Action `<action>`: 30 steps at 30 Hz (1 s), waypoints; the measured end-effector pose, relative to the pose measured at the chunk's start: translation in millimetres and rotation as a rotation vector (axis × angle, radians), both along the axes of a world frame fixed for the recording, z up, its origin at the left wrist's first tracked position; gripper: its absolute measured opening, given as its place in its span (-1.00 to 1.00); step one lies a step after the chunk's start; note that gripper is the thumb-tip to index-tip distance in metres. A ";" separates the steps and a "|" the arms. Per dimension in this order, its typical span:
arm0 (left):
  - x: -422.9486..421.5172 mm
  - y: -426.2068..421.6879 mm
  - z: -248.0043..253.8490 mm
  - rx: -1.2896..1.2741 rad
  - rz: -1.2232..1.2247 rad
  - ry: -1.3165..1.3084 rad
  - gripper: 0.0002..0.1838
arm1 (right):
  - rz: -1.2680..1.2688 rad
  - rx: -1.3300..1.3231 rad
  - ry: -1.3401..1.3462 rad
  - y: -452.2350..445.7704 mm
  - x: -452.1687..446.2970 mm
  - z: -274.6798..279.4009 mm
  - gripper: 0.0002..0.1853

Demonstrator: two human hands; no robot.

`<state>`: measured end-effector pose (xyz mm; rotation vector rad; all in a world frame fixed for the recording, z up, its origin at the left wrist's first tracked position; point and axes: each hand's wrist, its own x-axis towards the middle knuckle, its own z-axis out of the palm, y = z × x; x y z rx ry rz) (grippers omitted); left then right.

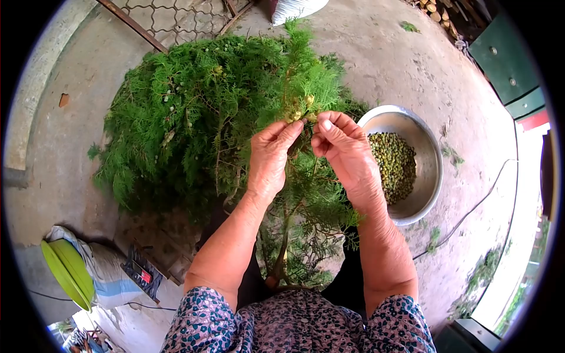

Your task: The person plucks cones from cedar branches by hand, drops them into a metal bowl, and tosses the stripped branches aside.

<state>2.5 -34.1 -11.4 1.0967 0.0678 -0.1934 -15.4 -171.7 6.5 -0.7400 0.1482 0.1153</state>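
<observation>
My left hand (269, 157) is closed, with thumb and index finger pinching a green conifer branch (299, 67) just below a cluster of yellow-green cones (298, 110). Beside it, my right hand (350, 152) is also closed, its thumb and index fingertips at a small cone (312, 117) on the right of the cluster. The other fingers of that hand curl inward. To the right of my right hand stands a round metal basin (432, 170), partly filled with loose greenish cones (393, 167). My right forearm covers part of its left rim.
A large heap of cut conifer branches (170, 117) spreads over the concrete floor on the left. A lime-green basin (66, 267) leans at lower left near a sack (109, 276). A green cabinet (507, 62) and stacked firewood (435, 13) stand at upper right. A cable (471, 210) crosses the floor.
</observation>
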 end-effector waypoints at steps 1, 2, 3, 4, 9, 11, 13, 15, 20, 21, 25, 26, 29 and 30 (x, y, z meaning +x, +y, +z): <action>-0.1 -1.0 -0.1 0.041 -0.002 -0.069 -0.85 | -0.007 -0.104 0.003 2.4 -1.3 2.7 -0.85; -0.3 -1.5 -0.2 0.082 -0.003 -0.137 -0.85 | -0.013 -0.207 0.007 4.4 -2.1 4.2 -0.85; -0.5 -1.4 0.1 0.082 -0.004 -0.136 -0.85 | -0.014 -0.207 0.008 6.0 -2.5 4.1 -0.85; -0.9 -1.3 0.5 0.108 -0.016 -0.157 -0.86 | -0.031 -0.226 0.014 7.3 -2.7 3.6 -0.86; -0.7 -0.4 0.2 0.096 -0.026 -0.150 -0.88 | -0.003 -0.163 0.064 8.3 -2.4 -1.7 -0.84; 0.5 0.7 -1.6 0.035 -0.035 -0.115 -0.89 | 0.020 -0.110 0.072 8.6 -2.6 -2.2 -0.83; 0.3 0.4 -2.0 0.006 -0.039 -0.083 -0.90 | 0.042 -0.056 0.080 8.3 -2.5 -4.5 -0.82; 0.5 -0.4 -1.7 -0.023 -0.044 -0.051 -0.90 | 0.065 0.180 0.130 6.8 -1.5 -11.2 -0.81; -1.1 -3.2 0.9 0.017 0.033 -0.026 -0.92 | -0.038 0.218 0.065 -4.1 2.5 -7.5 -0.87; -1.3 -3.0 1.4 0.017 0.033 -0.026 -0.92 | -0.088 0.184 0.043 -7.0 2.5 -2.8 -0.89; -1.7 -1.6 0.4 0.163 0.034 -0.118 -0.94 | -0.175 0.235 0.023 -14.6 2.3 7.2 -0.92; -1.6 -0.7 -0.1 0.190 0.026 -0.145 -0.94 | -0.167 0.103 -0.035 -15.7 2.7 5.7 -0.93; -2.7 3.9 3.3 0.288 -0.020 -0.163 -0.93 | -0.115 -0.373 -0.171 -10.8 -0.8 10.7 -0.84; -3.3 3.5 4.6 0.288 -0.021 -0.162 -0.93 | -0.149 -0.630 -0.226 -5.7 -3.1 13.9 -0.79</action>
